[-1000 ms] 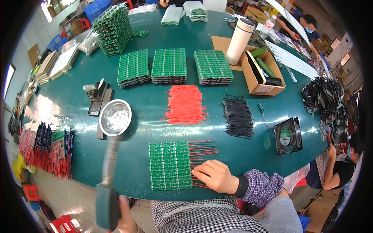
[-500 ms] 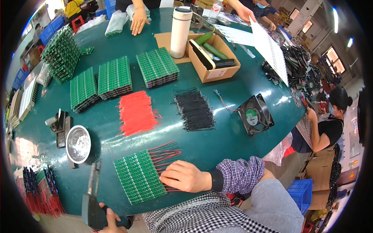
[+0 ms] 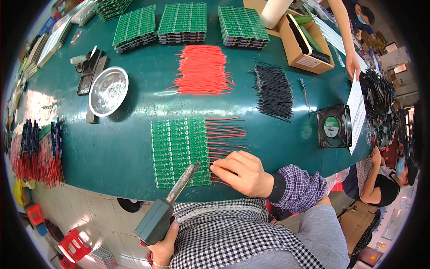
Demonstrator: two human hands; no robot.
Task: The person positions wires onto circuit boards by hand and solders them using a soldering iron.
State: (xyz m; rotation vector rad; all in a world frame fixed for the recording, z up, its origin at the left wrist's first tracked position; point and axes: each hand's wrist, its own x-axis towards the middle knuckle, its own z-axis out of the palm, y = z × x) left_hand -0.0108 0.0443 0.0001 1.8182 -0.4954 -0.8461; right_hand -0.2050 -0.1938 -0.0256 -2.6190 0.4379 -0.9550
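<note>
- Soldering iron (image 3: pixel 156 219) swung over the green board (image 3: pixel 179 141), tip pointing away and rightward, long axis diagonal
- Left hand (image 3: pixel 166 246) wrapped around it
- Right hand (image 3: pixel 244 174) pinched closed on wires (image 3: pixel 227 133)

Your green desk (image 3: pixel 107 152) bears a panel (image 3: pixel 179 143) near you; beyond it, red wires (image 3: pixel 202 69), black wires (image 3: pixel 274 90) and panel stacks (image 3: pixel 181 22); right, a fan (image 3: pixel 333 127).

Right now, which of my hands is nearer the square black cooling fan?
Right hand: it's left of the fan and lower in view. Left hand, holding the grey-green soldering iron, is farther left and even lower.
</note>
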